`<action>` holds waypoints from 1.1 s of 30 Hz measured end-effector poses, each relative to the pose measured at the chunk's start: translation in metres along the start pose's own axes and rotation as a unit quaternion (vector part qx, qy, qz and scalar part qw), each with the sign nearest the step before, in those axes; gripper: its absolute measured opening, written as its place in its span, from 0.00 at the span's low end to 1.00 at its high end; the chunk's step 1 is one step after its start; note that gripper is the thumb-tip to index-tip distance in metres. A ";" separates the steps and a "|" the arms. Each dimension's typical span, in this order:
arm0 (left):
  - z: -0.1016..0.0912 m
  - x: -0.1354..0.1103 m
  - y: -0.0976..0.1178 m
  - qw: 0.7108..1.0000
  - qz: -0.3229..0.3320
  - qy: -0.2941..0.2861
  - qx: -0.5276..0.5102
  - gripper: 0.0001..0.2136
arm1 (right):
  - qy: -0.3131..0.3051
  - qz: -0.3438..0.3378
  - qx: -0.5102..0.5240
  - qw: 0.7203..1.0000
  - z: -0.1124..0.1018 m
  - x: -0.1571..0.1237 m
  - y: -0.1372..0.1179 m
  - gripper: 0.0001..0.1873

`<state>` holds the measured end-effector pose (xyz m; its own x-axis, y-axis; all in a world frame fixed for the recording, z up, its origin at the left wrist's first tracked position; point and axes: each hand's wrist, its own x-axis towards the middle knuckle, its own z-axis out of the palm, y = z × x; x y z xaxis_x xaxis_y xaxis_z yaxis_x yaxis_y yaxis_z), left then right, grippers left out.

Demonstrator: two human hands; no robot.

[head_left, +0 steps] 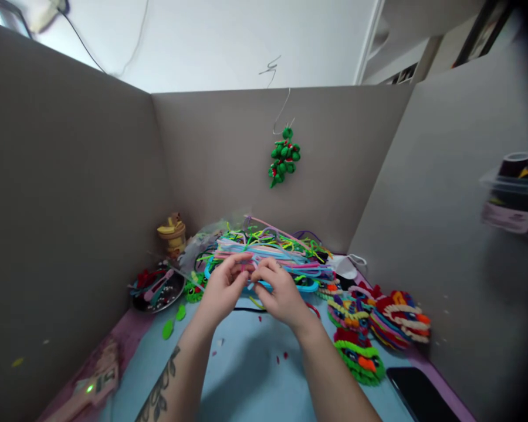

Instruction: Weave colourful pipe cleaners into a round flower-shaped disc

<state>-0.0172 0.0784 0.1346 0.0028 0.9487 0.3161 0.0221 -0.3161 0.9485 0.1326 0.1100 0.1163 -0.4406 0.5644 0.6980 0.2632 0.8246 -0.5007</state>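
Observation:
My left hand [229, 285] and my right hand [278, 288] meet above the blue table mat, fingertips nearly touching. Both are closed in a pinch on a small pink and lilac pipe cleaner [249, 266], mostly covered by my fingers. Its exact shape is too small and blurred to make out. Just behind my hands lies a large pile of pipe cleaners [286, 253] in light blue, pink, yellow-green and purple. A green fuzzy piece [194, 288] with eyes rests left of my left hand.
A metal bowl [169, 298] with hair clips and beads stands left, near green leaf-shaped pieces [168, 329]. At right are several colourful fuzzy pieces [359, 358] and a black phone [422, 394]. A pink glue gun [94, 384] lies front left. Grey panels [250, 152] enclose the table; a green ornament [285, 158] hangs behind.

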 end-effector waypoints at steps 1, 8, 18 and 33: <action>0.000 0.000 -0.001 1.000 0.007 0.002 0.010 0.16 | 0.008 -0.006 0.007 1.000 0.000 0.000 0.000 0.08; 0.006 0.003 -0.016 0.991 0.054 0.041 0.113 0.22 | 0.141 0.010 -0.014 0.990 0.010 -0.001 -0.006 0.09; 0.000 -0.001 -0.007 0.952 0.148 0.127 0.236 0.20 | 0.039 -0.097 0.078 0.991 0.007 -0.001 -0.038 0.11; 0.016 -0.002 -0.005 0.989 0.113 0.072 0.070 0.26 | 0.224 0.151 0.063 0.961 -0.007 0.005 -0.014 0.04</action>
<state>-0.0009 0.0778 0.1284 -0.1178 0.8409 0.5282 0.1750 -0.5060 0.8446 0.1321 0.1014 0.1305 0.0610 0.7604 0.6466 0.2023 0.6249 -0.7540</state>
